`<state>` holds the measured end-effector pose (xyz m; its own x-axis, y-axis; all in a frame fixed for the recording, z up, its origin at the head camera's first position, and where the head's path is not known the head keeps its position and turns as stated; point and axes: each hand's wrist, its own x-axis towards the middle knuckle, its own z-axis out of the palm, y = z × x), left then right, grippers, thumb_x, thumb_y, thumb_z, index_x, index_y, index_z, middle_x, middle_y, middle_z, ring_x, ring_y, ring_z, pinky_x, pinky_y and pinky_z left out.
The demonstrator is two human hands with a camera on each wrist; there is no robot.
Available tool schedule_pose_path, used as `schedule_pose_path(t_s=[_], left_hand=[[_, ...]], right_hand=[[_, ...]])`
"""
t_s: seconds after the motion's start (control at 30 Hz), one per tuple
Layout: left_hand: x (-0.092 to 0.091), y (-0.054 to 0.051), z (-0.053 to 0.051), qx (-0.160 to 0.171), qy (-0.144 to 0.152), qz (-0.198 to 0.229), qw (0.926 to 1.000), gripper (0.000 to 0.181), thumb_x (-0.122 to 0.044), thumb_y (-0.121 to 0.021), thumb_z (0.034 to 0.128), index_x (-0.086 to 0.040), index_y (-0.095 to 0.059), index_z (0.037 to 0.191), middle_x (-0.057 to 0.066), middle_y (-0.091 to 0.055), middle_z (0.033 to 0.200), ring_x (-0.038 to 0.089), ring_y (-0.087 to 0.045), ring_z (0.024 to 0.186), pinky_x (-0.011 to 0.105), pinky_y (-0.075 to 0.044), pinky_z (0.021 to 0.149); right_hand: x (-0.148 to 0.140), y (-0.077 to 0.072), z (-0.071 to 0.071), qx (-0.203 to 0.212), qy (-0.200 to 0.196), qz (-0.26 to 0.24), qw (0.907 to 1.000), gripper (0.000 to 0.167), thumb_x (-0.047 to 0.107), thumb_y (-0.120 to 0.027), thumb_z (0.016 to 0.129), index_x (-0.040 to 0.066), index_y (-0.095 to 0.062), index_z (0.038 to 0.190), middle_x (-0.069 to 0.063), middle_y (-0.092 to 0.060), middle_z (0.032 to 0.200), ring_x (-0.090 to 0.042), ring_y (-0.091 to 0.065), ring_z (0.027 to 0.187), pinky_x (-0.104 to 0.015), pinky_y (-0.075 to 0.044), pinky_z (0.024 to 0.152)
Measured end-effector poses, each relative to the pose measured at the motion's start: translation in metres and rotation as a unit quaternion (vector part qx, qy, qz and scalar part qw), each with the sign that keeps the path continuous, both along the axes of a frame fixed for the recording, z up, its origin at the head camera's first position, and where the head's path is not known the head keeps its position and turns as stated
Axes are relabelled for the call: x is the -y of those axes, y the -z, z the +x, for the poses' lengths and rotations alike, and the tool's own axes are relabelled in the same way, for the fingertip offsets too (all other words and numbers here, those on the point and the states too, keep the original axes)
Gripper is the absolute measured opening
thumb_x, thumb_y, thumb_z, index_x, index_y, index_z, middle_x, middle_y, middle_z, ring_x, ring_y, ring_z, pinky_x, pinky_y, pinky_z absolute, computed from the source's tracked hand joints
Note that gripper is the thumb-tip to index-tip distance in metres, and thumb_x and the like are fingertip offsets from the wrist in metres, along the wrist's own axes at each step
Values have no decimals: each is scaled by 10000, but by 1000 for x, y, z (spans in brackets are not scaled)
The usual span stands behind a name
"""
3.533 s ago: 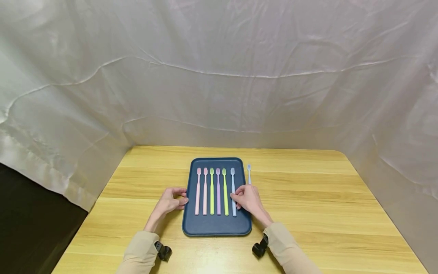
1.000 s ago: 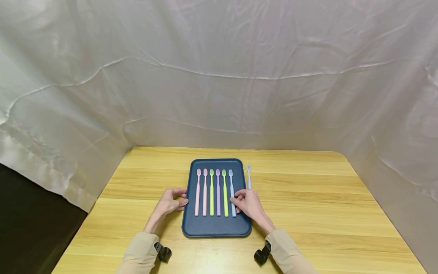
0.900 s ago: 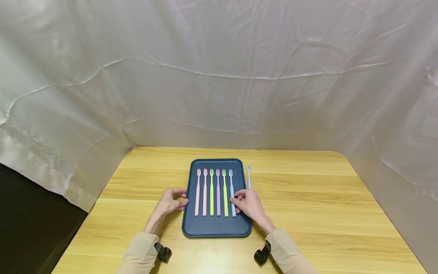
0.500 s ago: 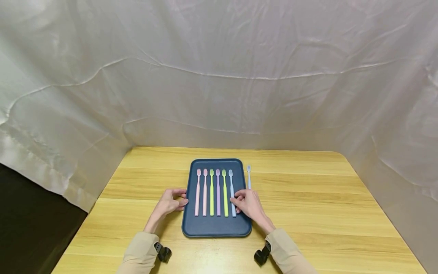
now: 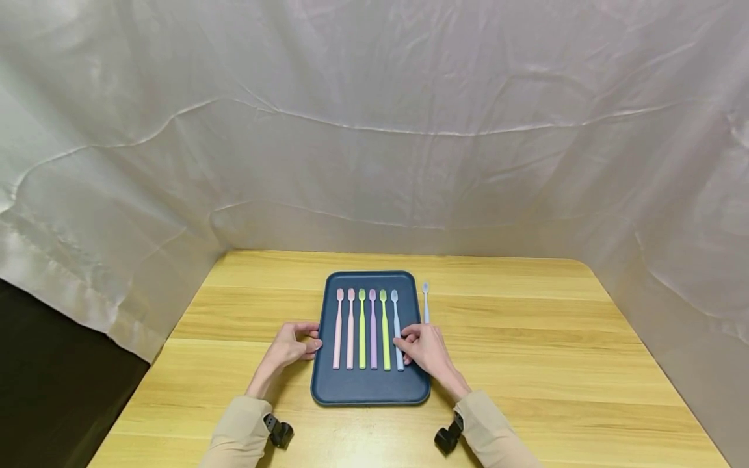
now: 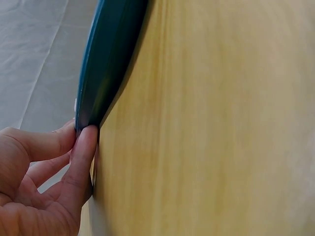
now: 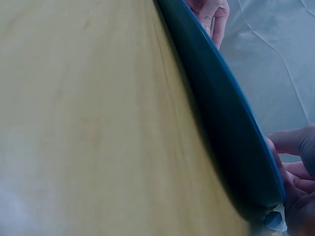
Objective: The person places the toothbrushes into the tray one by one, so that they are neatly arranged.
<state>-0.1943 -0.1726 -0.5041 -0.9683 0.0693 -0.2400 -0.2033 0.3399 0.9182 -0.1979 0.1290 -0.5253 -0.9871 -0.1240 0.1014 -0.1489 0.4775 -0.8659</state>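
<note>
My left hand (image 5: 290,344) grips the left rim of a dark blue tray (image 5: 371,390); in the left wrist view, thumb and fingers (image 6: 81,152) pinch the rim. On the tray lies a row of toothbrushes: two pink, a green (image 5: 362,328), a purple (image 5: 373,328), another green (image 5: 384,325) and a light blue toothbrush (image 5: 396,315) at the right. With thumb and fingertips, my right hand (image 5: 427,348) pinches the light blue one's handle. Another light blue toothbrush (image 5: 426,302) lies on the table beside the tray, its lower part hidden by that hand.
The tray stands on a wooden table (image 5: 556,364). A silvery-grey curtain (image 5: 374,162) hangs behind the table and along both sides. Black wrist cameras are strapped at both sleeves.
Since the oldest frame, the head of the light blue toothbrush on the tray has shifted slightly left, towards the green one. Over the last second nothing visibly moves.
</note>
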Motion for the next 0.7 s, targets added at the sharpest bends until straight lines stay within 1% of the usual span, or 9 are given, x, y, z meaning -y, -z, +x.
schedule_pose_path(t_s=[0.13,0.23,0.37,0.5,0.6,0.7], left_hand=[[0,0,0,12,-14,21,10000,463,66,-698,876,137,-568,1315,238,-639,1094,131,-642,737,306,-644,651],[-1,1,0,0,-2,3,10000,467,65,-701,874,140,-565,1315,241,-638,1095,132,-644,741,313,-646,653],[-1,1,0,36,-12,-32,10000,466,62,-701,876,132,-568,1318,241,-639,1102,128,-649,750,311,-647,659],[-1,0,0,64,-38,-10,10000,467,61,-698,878,122,-571,1323,235,-644,1102,117,-648,747,289,-642,652],[-1,0,0,48,-31,21,10000,473,59,-696,877,123,-568,1328,232,-646,1101,110,-649,745,278,-640,649],[0,0,0,18,5,64,10000,475,60,-694,877,129,-564,1328,240,-643,1104,114,-651,747,286,-642,654]], right_hand=[[-3,-1,3,108,103,-514,9986,222,62,-774,856,-89,-717,1008,-124,-671,673,-81,-579,426,-257,-541,409],[-8,-1,3,31,256,-869,9959,220,69,-772,864,-75,-714,1019,-142,-655,685,-83,-560,420,-276,-528,386],[-19,0,1,-57,545,-1134,9920,225,79,-775,866,-51,-713,1040,-89,-638,697,-74,-531,429,-260,-492,365],[-32,0,-4,0,768,-1442,9866,262,54,-763,869,-76,-696,1086,-35,-614,717,-68,-514,450,-220,-466,376],[-41,1,-9,64,878,-1514,9845,277,36,-748,872,-106,-679,1100,-25,-606,716,-61,-504,453,-199,-448,378],[-49,3,-13,186,989,-1374,9854,292,35,-750,869,-109,-671,1110,-23,-608,726,-54,-515,472,-180,-447,391]])
